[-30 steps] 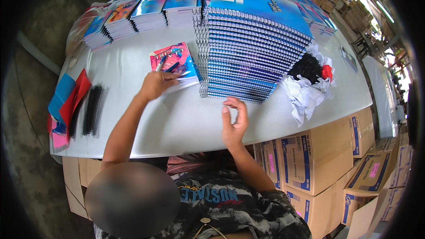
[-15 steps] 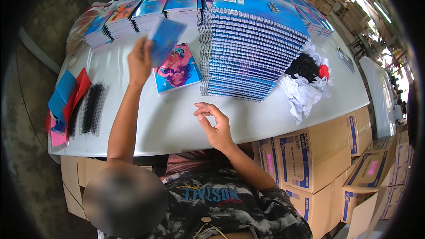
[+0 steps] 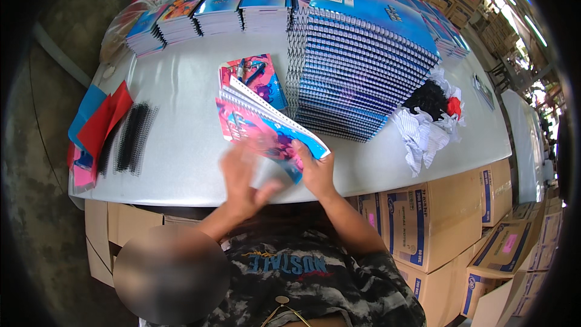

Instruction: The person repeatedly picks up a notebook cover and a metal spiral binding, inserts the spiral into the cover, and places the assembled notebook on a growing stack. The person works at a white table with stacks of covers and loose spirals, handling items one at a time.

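Above the near part of the table I hold a notebook point(image 3: 260, 133) with a pink and blue cover, tilted, its pages partly fanned. A row of holes or wire loops runs along its upper edge. My right hand point(image 3: 318, 172) is closed on its right corner. At the notebook's lower left side, my left hand point(image 3: 242, 175) is smeared by motion, so its grip cannot be made out. Just beyond lies another pink and blue notebook point(image 3: 275, 88), with a slim dark blue tool point(image 3: 254, 74) on top, its kind unclear.
A tall stack of spiral notebooks point(image 3: 369, 72) stands to the right, beside crumpled white cloth point(image 3: 417, 136) and black cloth. Shorter notebook piles point(image 3: 263, 18) line the far side. On the left lie black coils point(image 3: 133, 139) and red sheets point(image 3: 109, 124). Cardboard boxes point(image 3: 436, 224) stand below right.
My left hand has come down and nearer from the far notebook. My right hand, holding nothing before, now grips the notebook. The slim blue tool shows on the lying notebook.
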`<state>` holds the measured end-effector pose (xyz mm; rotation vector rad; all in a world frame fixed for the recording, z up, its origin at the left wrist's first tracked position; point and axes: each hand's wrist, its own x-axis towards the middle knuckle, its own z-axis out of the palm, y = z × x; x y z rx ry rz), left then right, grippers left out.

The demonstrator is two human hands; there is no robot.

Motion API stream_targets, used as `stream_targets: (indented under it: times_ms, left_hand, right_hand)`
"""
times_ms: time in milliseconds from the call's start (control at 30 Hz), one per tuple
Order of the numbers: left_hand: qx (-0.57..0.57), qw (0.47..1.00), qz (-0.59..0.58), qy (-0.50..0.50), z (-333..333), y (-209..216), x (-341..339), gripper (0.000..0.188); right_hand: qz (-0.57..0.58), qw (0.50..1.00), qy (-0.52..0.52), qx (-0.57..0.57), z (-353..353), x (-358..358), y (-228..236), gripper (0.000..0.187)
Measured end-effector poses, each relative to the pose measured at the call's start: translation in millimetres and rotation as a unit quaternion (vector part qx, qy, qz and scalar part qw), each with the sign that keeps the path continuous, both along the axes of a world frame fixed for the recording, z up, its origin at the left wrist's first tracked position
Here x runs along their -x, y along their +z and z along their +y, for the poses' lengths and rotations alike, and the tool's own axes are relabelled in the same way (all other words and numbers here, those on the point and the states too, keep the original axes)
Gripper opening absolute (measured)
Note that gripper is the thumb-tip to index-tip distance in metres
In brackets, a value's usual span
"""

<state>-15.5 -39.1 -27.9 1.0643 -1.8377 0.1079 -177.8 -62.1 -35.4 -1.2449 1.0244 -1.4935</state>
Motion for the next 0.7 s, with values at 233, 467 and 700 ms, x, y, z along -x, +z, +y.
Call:
stream_targets:
  times_ms: [233,467,700]
  left_hand:
    - [-0.438,0.778,0.429,-0.135,-49.6,-48.9,-38.4,0.04]
    - [-0.376,0.875,0.283,-0.113,-42.6,-89.0,-43.6,0.026]
    - [-0.163,0.805,-0.197,0.536,-104.9,-67.9,-223.0,0.031]
  right_hand:
    - [0.111,0.972,0.193,-0.076,-28.2,47.8,-24.7,0.02]
    - [0.084,0.988,0.126,-0.005,-21.0,48.2,-37.1,0.02]
    - [0.03,0.99,0.134,0.002,-25.5,42.3,-36.4,0.017]
